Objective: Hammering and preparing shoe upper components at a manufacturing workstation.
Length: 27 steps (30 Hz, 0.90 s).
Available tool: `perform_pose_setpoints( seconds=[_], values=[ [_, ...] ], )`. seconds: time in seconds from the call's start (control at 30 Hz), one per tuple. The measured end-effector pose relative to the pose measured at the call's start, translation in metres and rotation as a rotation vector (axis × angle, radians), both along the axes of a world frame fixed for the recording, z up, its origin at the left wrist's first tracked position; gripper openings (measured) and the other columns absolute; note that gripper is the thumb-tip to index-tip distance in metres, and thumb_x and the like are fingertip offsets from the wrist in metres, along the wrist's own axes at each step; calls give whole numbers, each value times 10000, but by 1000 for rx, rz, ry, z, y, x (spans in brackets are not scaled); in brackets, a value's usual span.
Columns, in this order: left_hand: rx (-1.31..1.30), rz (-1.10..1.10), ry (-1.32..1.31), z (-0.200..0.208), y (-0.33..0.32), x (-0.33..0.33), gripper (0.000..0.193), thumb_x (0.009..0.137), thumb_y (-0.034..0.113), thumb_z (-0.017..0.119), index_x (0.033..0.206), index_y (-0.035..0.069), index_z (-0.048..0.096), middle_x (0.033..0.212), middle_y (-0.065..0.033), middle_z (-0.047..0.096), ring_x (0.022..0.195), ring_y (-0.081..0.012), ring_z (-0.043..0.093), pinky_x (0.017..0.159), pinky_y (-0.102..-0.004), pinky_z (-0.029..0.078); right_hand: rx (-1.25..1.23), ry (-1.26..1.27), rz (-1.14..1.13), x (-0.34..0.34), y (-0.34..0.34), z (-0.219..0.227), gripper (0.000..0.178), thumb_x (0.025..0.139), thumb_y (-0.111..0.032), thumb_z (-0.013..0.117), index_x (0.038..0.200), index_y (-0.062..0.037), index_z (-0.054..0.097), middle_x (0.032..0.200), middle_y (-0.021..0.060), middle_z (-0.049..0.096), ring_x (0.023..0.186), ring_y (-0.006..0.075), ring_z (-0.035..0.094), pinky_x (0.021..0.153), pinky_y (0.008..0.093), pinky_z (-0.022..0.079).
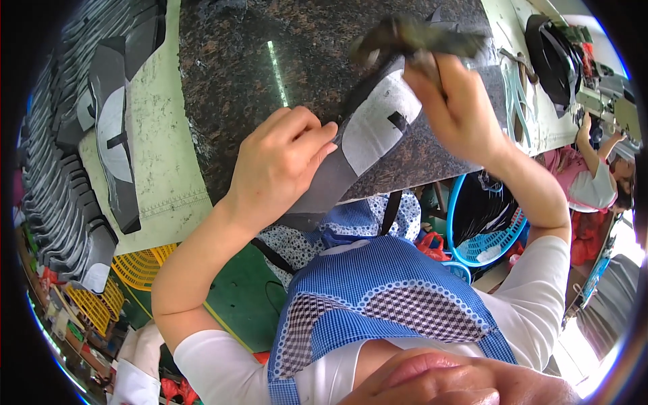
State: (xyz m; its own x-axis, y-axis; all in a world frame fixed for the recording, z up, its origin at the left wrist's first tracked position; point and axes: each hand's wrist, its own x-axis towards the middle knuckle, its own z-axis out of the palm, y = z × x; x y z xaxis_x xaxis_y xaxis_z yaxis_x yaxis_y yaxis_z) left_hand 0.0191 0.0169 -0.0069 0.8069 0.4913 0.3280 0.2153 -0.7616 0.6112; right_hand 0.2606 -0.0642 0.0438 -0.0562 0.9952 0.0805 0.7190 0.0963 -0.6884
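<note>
Toward one o'clock on the dark stone slab (pixel 233 74), a grey piece (pixel 378 131) with a white patch lies slanted, the left hand (pixel 278 162) at eleven curling its fingers by its edge, any grip unclear, the right hand (pixel 462 111) at two wrapped round a blurred hammer (pixel 422 39).
</note>
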Motion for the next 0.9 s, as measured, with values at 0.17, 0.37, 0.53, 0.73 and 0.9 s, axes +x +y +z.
perform_pose_setpoints(
  seconds=[0.17,0.37,0.53,0.73,0.9],
  values=[
    [137,-4,6,-3,1,1,164,736,79,793,800,20,654,815,-58,602,738,-232,608,623,-344,497,-143,-14,177,1,4,11,215,926,-128,631,1087,-26,532,636,182,582,583,382,620,506,437,480],
    [29,-38,88,8,9,-2,178,757,69,762,884,19,648,839,-71,601,761,-247,610,671,-366,499,-34,-130,280,-10,-24,-5,260,879,-94,659,1094,-26,530,575,148,539,517,362,593,470,432,453],
    [-170,-81,59,10,9,-12,241,768,61,757,995,6,698,882,-79,622,797,-263,624,714,-373,512,-53,17,10,-9,-9,-2,179,936,-86,620,1048,0,511,572,149,535,496,327,591,465,415,435],
    [-15,0,-7,0,0,-23,193,741,97,803,883,13,704,839,-81,615,764,-255,620,647,-346,510,-84,-39,218,-20,-6,-4,206,916,-126,653,979,-18,490,565,157,533,531,384,587,476,429,447],
    [-69,59,34,1,-5,-33,186,723,80,811,847,16,688,818,-75,612,736,-237,610,628,-340,506,-44,-4,358,-31,-22,-14,192,938,-105,629,1044,7,514,592,154,556,512,355,591,464,409,438]
  ],
)
